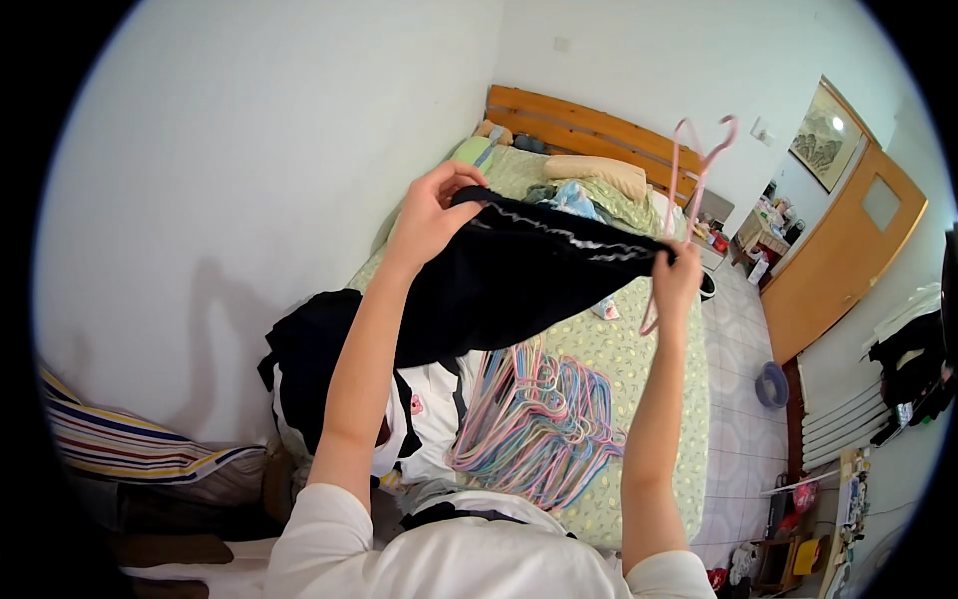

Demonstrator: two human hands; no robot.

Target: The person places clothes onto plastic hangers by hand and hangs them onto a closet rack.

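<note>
Stretched between my hands above the bed is a black garment [499,280], with a wavy white line along its upper edge. My left hand [434,215] pinches one upper corner. At the opposite corner, my right hand [679,280] is closed on the cloth, and a pink clothes hanger [699,185] stands up from the same hand, hook at the top. Below the garment, a pile of pink, blue and white hangers [539,424] lies on the bed. Black and white clothes [309,344] are heaped to its left, partly behind my left arm.
The bed [674,439] has a patterned light-green sheet, with pillows and bedding [599,180] near the wooden headboard [589,120]. A striped cloth [150,439] is at left. On the right are a tiled floor, a basin [771,385] and an open door [848,250].
</note>
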